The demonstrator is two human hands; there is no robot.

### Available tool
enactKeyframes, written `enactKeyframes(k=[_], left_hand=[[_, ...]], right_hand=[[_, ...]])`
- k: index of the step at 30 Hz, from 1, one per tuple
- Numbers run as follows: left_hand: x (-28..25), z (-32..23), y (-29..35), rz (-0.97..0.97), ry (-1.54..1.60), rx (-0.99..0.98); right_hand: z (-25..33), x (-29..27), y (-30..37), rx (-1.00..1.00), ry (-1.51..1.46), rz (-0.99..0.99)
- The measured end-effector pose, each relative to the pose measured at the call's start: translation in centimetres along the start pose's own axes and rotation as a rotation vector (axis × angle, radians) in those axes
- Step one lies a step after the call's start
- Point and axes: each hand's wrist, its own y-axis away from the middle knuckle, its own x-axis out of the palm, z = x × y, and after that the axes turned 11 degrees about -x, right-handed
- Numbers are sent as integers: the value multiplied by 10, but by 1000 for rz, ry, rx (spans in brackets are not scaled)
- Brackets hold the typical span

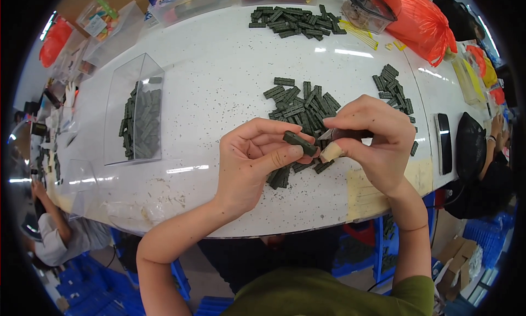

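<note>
My left hand [245, 165] pinches a small dark green block [299, 143] between thumb and fingers, above the middle of the white table. Close by on its right, my right hand [381, 132] grips a small knife-like tool [327, 134] with a grey blade tip turned toward the block. Most of that tool's handle is hidden by the fingers. A beige wrap [332, 151] covers the right thumb's tip. Under and behind both hands lies a loose pile of similar dark green blocks [296, 105].
A clear plastic box [116, 124] holding more blocks stands at left on the white table [208, 58]. Further block piles lie at the back [296, 21] and right [392, 86]. A phone [444, 143] and black bag [471, 146] are at right. Dark crumbs dot the tabletop. Other people sit at both sides.
</note>
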Motion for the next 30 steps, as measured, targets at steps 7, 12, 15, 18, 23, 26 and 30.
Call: enactKeyframes(k=[7, 12, 15, 18, 23, 26, 30], left_hand=[[4, -5, 1, -56, 36, -63], [6, -3, 2, -80, 44, -55], [1, -18, 2, -83, 2, -5], [-10, -47, 3, -114, -205, 186], [-61, -125, 41, -913, -1227, 431], [-73, -130, 50, -1171, -1368, 244], [-58, -100, 21, -858, -1396, 435]], right_hand=[[-4, 3, -2, 205, -320, -130], [-12, 7, 3, -70, -273, -5], [-11, 6, 1, -151, -161, 20], [-10, 8, -2, -243, -68, 43], [-7, 11, 1, -133, 53, 44], [-8, 16, 2, -149, 101, 85], [-15, 16, 4, -129, 138, 100]])
